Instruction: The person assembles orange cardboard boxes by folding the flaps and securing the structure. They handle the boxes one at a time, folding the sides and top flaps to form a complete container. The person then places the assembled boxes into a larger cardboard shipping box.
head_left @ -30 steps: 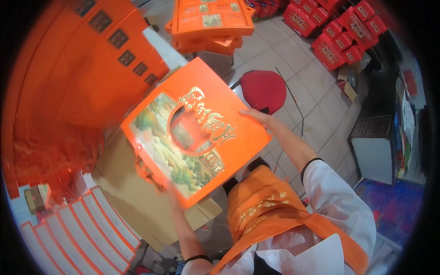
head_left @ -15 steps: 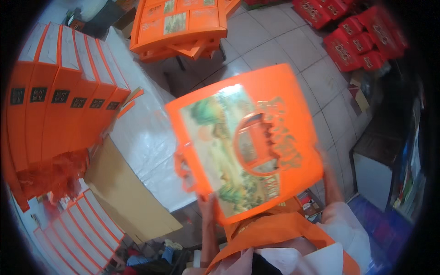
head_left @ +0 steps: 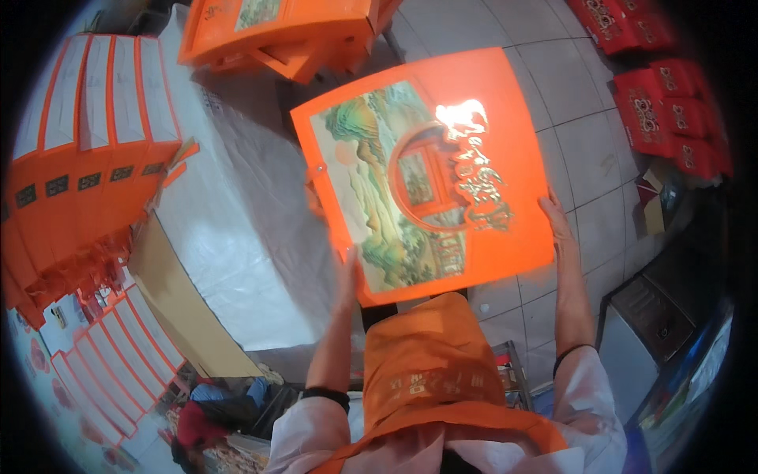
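Before me I carry a large flat orange gift box [head_left: 517, 158], tilted, with a painted landscape, a round cut-out and shiny gold lettering on its upper face. My left hand [head_left: 350, 272] is closed on its lower left edge, the fingers mostly hidden underneath. At the right edge my right hand [head_left: 557, 223] grips the box from the side, fingertips partly out of sight. A strap or handle [head_left: 314, 193] in orange sticks out at the box's left side. The box is held in the air above the tiled floor.
Similar orange boxes [head_left: 316, 28] are stacked at the top. Upright orange-and-white boxes [head_left: 95, 174] stand in a row at left, beside a plastic-covered table [head_left: 229, 237] and a cardboard sheet [head_left: 170, 292]. Red packages [head_left: 671, 110] lie on the floor at right, near a dark-topped cabinet [head_left: 651, 316].
The box has moved farther out from my body and turned slightly, and its picture is sharper. My forearms are now stretched out. The view has shifted.
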Demonstrator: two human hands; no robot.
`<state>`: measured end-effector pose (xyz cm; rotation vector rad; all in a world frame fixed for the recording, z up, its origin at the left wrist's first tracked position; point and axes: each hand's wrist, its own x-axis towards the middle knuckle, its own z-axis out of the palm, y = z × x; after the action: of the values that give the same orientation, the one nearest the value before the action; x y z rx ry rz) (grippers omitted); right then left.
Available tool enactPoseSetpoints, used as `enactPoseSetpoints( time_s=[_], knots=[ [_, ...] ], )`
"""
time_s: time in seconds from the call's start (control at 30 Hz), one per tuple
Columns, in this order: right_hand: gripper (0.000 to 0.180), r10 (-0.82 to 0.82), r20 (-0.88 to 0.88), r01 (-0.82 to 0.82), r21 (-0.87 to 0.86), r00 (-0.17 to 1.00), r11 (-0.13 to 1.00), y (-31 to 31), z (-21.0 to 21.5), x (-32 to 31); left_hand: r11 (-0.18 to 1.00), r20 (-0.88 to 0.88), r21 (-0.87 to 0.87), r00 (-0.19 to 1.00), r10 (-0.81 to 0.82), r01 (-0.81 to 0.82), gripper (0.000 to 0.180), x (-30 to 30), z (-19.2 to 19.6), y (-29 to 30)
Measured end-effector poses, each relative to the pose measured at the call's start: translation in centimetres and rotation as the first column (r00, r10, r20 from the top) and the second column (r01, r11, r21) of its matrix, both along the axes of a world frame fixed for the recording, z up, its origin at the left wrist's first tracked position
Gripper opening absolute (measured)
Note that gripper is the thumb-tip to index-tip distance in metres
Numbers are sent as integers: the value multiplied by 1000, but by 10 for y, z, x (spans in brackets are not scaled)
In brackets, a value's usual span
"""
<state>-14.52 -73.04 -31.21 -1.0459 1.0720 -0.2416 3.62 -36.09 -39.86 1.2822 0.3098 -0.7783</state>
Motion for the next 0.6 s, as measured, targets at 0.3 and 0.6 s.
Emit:
enactPoseSetpoints(
  time_s=[0.3,0.6],
  knots=[
    [58,303,-163,-310,-20,939,951,15,-20,11,983,103,163,990,-101,83,38,-37,-28,9],
    [58,290,-565,-622,-580,773,527,13,-47,11,846,505,523,838,-208,-106,51,-90,-34,30]
  ],
)
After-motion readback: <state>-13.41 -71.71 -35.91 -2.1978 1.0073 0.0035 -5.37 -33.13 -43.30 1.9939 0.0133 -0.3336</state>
